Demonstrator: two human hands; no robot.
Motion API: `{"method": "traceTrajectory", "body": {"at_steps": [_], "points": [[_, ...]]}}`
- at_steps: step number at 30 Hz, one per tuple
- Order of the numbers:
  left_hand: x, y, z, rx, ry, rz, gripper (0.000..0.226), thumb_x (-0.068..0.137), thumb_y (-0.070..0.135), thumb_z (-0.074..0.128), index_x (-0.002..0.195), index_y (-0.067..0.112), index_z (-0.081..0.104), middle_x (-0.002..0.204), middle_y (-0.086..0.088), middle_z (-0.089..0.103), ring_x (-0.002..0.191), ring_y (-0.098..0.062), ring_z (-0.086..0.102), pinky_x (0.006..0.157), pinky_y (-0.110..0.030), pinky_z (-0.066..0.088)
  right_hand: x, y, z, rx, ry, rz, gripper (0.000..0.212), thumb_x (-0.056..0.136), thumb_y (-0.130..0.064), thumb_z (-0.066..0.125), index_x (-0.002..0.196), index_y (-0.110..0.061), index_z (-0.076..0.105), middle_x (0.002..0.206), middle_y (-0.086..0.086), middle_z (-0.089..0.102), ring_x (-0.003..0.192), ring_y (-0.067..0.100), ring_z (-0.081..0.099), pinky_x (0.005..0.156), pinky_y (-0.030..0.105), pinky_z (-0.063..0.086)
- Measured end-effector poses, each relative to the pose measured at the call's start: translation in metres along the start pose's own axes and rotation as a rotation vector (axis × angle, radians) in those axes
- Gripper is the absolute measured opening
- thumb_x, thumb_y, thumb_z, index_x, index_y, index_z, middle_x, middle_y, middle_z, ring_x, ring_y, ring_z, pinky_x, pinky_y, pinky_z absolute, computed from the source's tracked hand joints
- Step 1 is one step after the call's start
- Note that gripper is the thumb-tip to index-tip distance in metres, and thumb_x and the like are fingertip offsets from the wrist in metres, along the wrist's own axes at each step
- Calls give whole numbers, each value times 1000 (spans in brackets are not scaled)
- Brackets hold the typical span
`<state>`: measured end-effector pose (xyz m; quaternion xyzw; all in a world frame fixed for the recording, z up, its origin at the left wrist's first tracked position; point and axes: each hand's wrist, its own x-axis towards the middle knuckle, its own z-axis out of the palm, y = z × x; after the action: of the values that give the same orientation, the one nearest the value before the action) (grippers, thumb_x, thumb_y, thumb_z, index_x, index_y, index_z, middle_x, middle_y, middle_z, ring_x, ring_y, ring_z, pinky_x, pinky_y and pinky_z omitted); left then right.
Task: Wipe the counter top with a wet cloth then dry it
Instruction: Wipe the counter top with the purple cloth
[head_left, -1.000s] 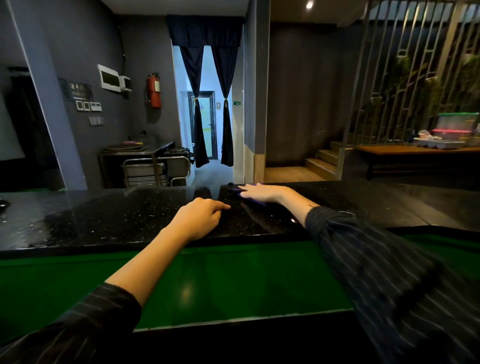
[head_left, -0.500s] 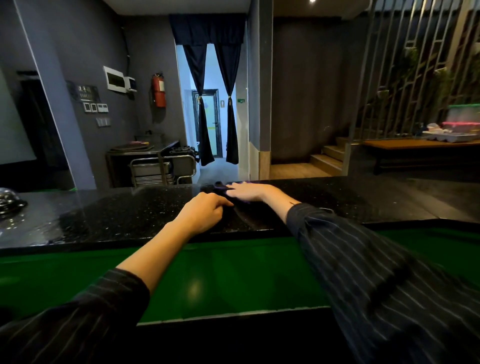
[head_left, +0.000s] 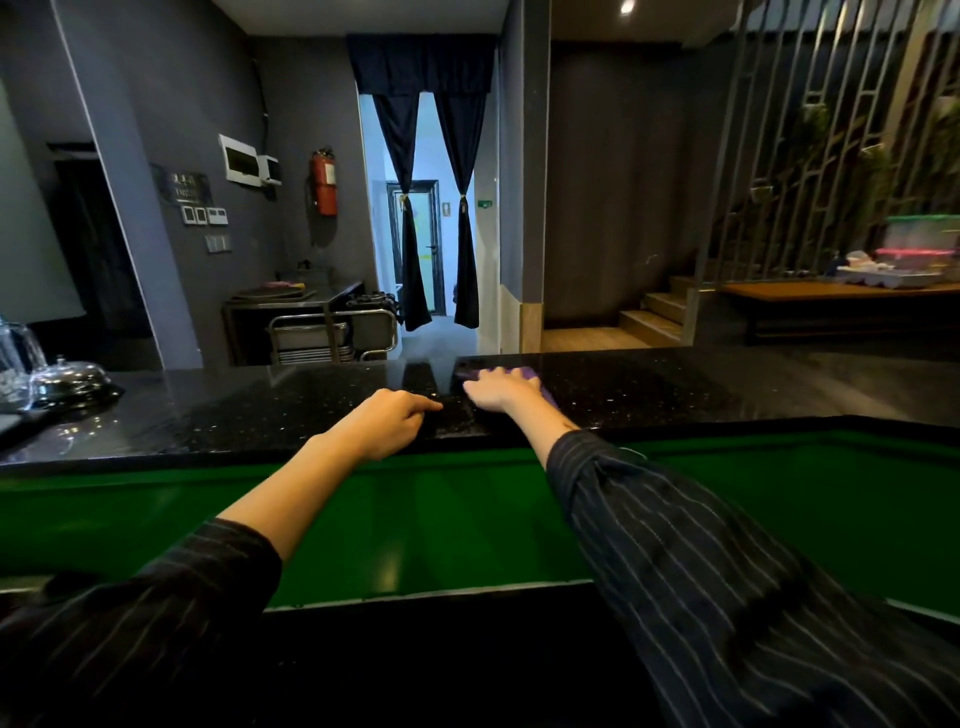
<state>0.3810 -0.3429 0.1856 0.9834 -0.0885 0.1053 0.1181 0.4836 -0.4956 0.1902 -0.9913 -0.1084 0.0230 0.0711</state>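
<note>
A black speckled counter top (head_left: 649, 395) runs across the view, glossy and wet-looking on its left part. My right hand (head_left: 501, 388) lies flat with straight fingers on a purple cloth (head_left: 535, 375), pressing it onto the counter near the far edge. Most of the cloth is hidden under the hand. My left hand (head_left: 387, 423) rests on the counter just left of it, fingers loosely curled, index finger pointing right, holding nothing.
A glass dome cover (head_left: 70, 382) and a glass jug (head_left: 15, 364) stand at the counter's far left. A green ledge (head_left: 467, 519) lies below the counter in front of me. Beyond the counter are a metal trolley (head_left: 332, 338), a curtained doorway and wooden steps.
My right hand has slid the cloth leftward along the far edge of the counter. My view has turned left, bringing the glassware into sight. The left hand has stayed in place.
</note>
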Motion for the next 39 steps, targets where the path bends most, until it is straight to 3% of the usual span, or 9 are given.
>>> {"method": "traceTrajectory", "body": {"at_steps": [4, 7, 10, 16, 23, 26, 28, 36, 39], "points": [[-9, -4, -7, 2, -1, 4, 46, 91, 7, 38, 129, 23, 59, 120, -14, 66, 95, -29, 64, 79, -28, 46, -23, -19, -3, 44, -40, -216, 56, 101, -44, 26, 138, -8, 48, 147, 17, 44, 132, 33, 44, 108, 41, 34], [-18, -19, -14, -9, 0, 7, 44, 91, 9, 39, 126, 26, 61, 112, -13, 70, 82, -27, 65, 76, -30, 51, -33, 17, -10, 173, 56, -83, 55, 97, -48, 36, 124, -6, 60, 131, 19, 58, 119, 34, 55, 95, 36, 42], [-29, -35, -19, -5, -1, 24, 41, 94, 13, 40, 126, 27, 60, 101, -12, 72, 72, -25, 64, 70, -32, 52, -36, 47, -10, 170, 112, 196, 67, 92, -58, 29, 136, -13, 51, 146, 17, 46, 133, 36, 42, 107, 44, 37], [-46, -60, -28, -4, 20, 77, 35, 96, 19, 44, 127, 23, 60, 118, -7, 68, 97, -23, 65, 88, -31, 49, -50, -6, 0, 62, 133, 450, 64, 98, -46, 29, 150, -8, 30, 157, 15, 26, 145, 36, 19, 117, 51, 15], [-54, -86, -36, -2, 48, 79, 35, 94, 15, 46, 122, 22, 63, 116, -5, 70, 96, -22, 66, 88, -32, 51, -53, -111, 20, 98, 65, 10, 63, 98, -44, 28, 147, -6, 33, 154, 19, 30, 142, 38, 27, 116, 49, 21], [-56, -96, -40, 1, 67, 80, 33, 93, 13, 46, 119, 19, 66, 115, -5, 70, 100, -22, 65, 89, -30, 48, -51, -115, 12, 365, 104, -86, 42, 98, -30, 39, 123, 0, 57, 134, 24, 54, 121, 36, 52, 89, 33, 41], [-56, -104, -41, 5, 74, 74, 33, 93, 14, 46, 118, 19, 66, 117, -4, 69, 104, -22, 64, 91, -30, 47, -47, -103, 5, 563, 159, -46, 33, 99, -24, 40, 113, 0, 59, 127, 24, 57, 114, 35, 55, 77, 28, 36], [-43, -147, -39, 5, 60, 82, 31, 94, 29, 47, 119, 37, 63, 102, 1, 75, 83, -17, 69, 83, -34, 53, 10, -65, -1, 462, 198, 208, 45, 102, -31, 35, 130, 1, 51, 137, 22, 52, 127, 39, 46, 108, 43, 36], [-40, -154, -29, 11, 121, 96, 32, 92, 34, 46, 120, 41, 62, 112, 3, 72, 97, -19, 68, 86, -35, 52, 40, -68, -2, 325, 128, 278, 50, 101, -38, 34, 135, -4, 49, 143, 18, 46, 136, 39, 35, 113, 48, 24]]}}
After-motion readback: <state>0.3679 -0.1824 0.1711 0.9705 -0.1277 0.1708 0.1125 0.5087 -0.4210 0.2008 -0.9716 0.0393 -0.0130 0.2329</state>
